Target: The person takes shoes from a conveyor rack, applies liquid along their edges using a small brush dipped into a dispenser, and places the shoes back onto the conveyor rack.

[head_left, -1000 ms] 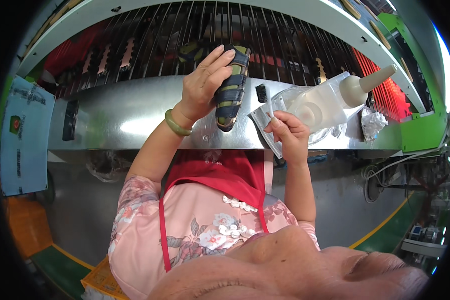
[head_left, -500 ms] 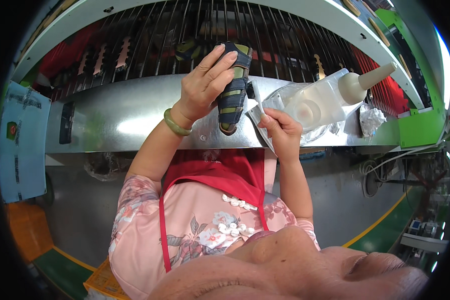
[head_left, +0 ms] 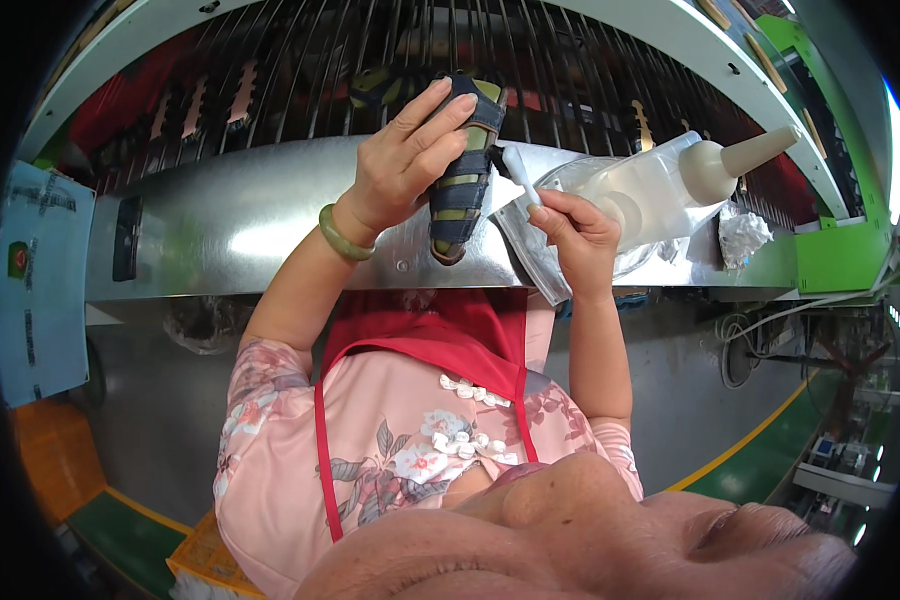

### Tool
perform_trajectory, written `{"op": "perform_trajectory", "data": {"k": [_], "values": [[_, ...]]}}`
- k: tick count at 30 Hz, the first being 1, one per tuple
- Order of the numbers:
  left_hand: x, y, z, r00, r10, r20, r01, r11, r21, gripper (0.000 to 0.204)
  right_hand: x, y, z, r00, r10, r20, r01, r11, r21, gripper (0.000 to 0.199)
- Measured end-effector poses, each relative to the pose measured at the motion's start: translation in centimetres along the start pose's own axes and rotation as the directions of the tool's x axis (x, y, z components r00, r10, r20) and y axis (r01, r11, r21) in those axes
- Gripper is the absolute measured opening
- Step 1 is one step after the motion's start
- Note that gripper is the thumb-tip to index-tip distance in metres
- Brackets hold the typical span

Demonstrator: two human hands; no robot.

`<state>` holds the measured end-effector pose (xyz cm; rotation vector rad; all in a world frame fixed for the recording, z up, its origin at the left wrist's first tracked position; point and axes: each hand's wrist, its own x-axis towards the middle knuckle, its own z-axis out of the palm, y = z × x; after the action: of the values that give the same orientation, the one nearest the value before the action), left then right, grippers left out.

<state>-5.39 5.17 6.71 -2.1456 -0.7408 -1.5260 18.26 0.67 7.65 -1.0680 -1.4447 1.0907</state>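
Head view, left hand (head_left: 402, 165) gripping shoe part (head_left: 462, 165), right hand (head_left: 570, 232) beside

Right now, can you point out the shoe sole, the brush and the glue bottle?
shoe sole (head_left: 462, 170), head view, on its dark tread side.
brush (head_left: 519, 172), head view, on its white handle.
glue bottle (head_left: 710, 172), head view, on its cap base.

Left hand (head_left: 405, 165) up over the counter (head_left: 230, 230), wrapped round a sandal (head_left: 462, 165) held upright. Right hand (head_left: 575, 235) just right of it, brush (head_left: 520, 175) pinched in fingers, tip touching sandal's right edge. Squeeze bottle (head_left: 670, 180) lying on counter right of right hand, nozzle pointing right. Crumpled wrap (head_left: 742, 235) further right. Rack of rods (head_left: 370, 60) behind counter.
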Motion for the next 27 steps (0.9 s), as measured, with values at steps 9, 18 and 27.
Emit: {"op": "perform_trajectory", "data": {"k": [9,18,27], "values": [[-0.4,-0.4,0.3,0.999,-0.034,0.003,0.034,0.999,-0.009,0.032,-0.6,1.2,-1.2,0.997,0.001,0.078,0.008,0.994,-0.113,0.017],[-0.3,-0.2,0.2,0.998,-0.056,0.014,0.056,0.998,-0.004,0.032,-0.8,1.8,-0.9,0.997,0.006,0.083,0.005,0.991,-0.135,0.019],[-0.6,-0.3,0.5,0.997,-0.067,0.024,0.067,0.998,-0.014,0.038,-0.9,0.7,-0.1,0.996,-0.064,0.055,0.063,0.998,0.018,0.017]]}}
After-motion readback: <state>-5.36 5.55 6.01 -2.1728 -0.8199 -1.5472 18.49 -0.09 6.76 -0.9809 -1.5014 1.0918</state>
